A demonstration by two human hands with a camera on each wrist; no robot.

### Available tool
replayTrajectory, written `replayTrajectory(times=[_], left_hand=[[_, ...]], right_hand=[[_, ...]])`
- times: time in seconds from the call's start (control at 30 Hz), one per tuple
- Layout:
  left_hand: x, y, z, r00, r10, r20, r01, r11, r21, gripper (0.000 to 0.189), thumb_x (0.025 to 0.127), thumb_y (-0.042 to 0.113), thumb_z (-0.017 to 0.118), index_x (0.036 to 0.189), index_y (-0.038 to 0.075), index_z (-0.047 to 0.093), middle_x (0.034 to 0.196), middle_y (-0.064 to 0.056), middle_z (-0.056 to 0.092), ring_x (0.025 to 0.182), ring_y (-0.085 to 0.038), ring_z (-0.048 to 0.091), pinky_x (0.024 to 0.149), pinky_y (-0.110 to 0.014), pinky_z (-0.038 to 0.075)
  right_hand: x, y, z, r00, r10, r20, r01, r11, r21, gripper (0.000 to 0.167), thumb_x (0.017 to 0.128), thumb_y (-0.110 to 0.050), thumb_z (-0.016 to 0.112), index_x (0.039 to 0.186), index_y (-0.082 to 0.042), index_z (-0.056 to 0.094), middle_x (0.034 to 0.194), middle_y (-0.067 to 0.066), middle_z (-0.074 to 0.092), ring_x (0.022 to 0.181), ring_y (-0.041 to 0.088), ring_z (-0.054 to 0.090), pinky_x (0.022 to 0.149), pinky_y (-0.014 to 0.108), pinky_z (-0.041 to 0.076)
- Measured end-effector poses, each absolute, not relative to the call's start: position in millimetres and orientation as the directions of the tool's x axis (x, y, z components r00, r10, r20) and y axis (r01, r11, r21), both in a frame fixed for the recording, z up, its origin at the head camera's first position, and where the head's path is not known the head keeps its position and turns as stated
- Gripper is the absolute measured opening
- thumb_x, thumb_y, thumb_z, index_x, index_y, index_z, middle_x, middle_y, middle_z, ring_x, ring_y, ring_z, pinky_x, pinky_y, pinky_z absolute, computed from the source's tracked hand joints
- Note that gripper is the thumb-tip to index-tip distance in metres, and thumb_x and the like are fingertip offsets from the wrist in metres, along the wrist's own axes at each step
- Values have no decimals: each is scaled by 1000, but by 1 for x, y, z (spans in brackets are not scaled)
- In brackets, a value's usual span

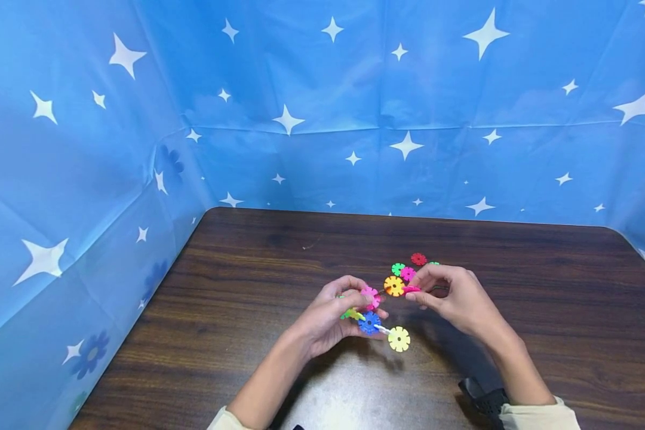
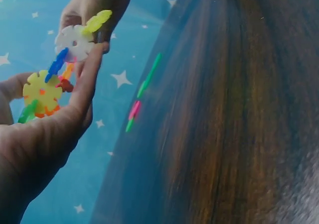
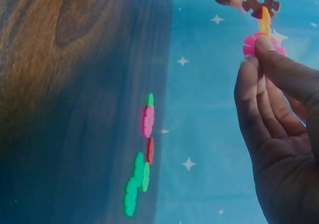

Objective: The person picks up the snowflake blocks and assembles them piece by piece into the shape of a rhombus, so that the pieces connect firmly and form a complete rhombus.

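Observation:
Between the two hands runs a chain of slotted plastic flower discs, held above the table. My left hand (image 1: 330, 318) grips its left part, thumb on a pink disc (image 1: 372, 297). From there hang a blue disc (image 1: 369, 323), a white disc (image 2: 75, 43) seen edge-on in the head view, and a pale yellow disc (image 1: 399, 339). A yellow disc (image 2: 42, 90) and a green disc (image 2: 28, 112) sit by the left palm. My right hand (image 1: 459, 297) pinches another pink disc (image 3: 249, 45) by its edge; it joins an orange disc (image 1: 394, 286), which meets a brown disc (image 3: 260, 0).
Loose discs lie on the dark wooden table (image 1: 247, 269) beyond the hands: a red disc (image 1: 418, 259), a pink disc (image 1: 408, 274) and several green discs (image 3: 130, 196). Blue star-patterned cloth (image 1: 322, 77) hangs behind and at the sides. A black strap (image 1: 484, 400) is by the right wrist.

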State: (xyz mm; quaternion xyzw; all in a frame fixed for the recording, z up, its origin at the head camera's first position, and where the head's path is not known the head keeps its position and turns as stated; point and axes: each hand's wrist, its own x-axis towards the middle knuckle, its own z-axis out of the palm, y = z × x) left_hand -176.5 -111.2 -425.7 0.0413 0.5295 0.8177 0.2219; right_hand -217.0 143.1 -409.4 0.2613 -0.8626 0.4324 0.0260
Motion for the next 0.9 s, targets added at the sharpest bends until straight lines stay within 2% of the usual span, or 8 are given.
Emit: replayTrajectory(times=[0.1, 0.2, 0.37, 0.47, 0.63, 0.73, 0.8, 0.9], left_hand=[[-175, -112, -425, -882, 440, -166, -327, -319, 890, 51, 101, 3, 58, 150, 11, 46, 131, -20, 63, 96, -23, 75, 96, -65, 61], [-174, -112, -423, -868, 474, -150, -318, -297, 900, 65, 102, 3, 55, 163, 20, 41, 135, -17, 63, 95, -20, 72, 92, -57, 66], [-172, -108, -423, -866, 477, -148, -314, -289, 904, 55, 110, 15, 54, 163, 16, 44, 128, -9, 70, 90, -16, 72, 82, -41, 68], [-172, -106, -425, -875, 455, -162, -323, -300, 898, 51, 112, 19, 55, 162, 13, 46, 125, -10, 71, 86, -15, 72, 80, -39, 68], [-172, -103, -426, -895, 407, -185, -320, -296, 900, 46, 111, 15, 58, 157, 12, 54, 124, -14, 72, 83, -14, 71, 80, -44, 69], [-173, -103, -427, -901, 387, -194, -316, -282, 906, 44, 110, 14, 59, 154, 12, 57, 124, -17, 72, 83, -14, 70, 74, -40, 69], [-173, -102, -427, -902, 384, -196, -315, -274, 909, 44, 110, 13, 60, 154, 11, 57, 123, -14, 72, 82, -14, 70, 70, -37, 68], [-174, -102, -426, -906, 377, -193, -310, -281, 908, 45, 110, 13, 60, 155, 10, 57, 119, -11, 73, 81, -13, 70, 75, -42, 69]], right_hand=[[-217, 141, -411, -854, -422, 305, -492, 466, -735, 18, 86, -1, 88, 94, -9, 74, 82, 1, 76, 75, 1, 68, 65, 21, 61], [-217, 139, -411, -849, -417, 324, -502, 447, -740, 18, 85, -1, 89, 91, -9, 74, 80, 1, 75, 73, 1, 68, 66, 20, 61], [-216, 138, -410, -854, -399, 334, -501, 456, -736, 17, 84, -2, 90, 87, -11, 76, 77, -1, 76, 69, 1, 67, 63, 20, 60], [-215, 137, -409, -856, -392, 337, -500, 462, -733, 17, 83, -1, 90, 85, -12, 77, 77, 0, 77, 68, 0, 67, 62, 20, 60], [-214, 135, -410, -841, -404, 360, -530, 479, -700, 17, 83, 1, 90, 83, -12, 79, 76, -2, 76, 66, 0, 65, 59, 22, 60], [-214, 133, -411, -829, -417, 373, -551, 496, -671, 14, 84, 1, 89, 85, -9, 80, 77, -1, 76, 65, 0, 64, 58, 22, 59], [-213, 132, -412, -830, -415, 372, -551, 510, -661, 13, 84, 2, 88, 86, -8, 81, 78, 0, 77, 65, -1, 64, 57, 22, 59], [-213, 131, -413, -843, -396, 363, -532, 518, -670, 14, 84, 2, 89, 88, -8, 81, 80, 1, 78, 66, -1, 65, 58, 22, 59]])
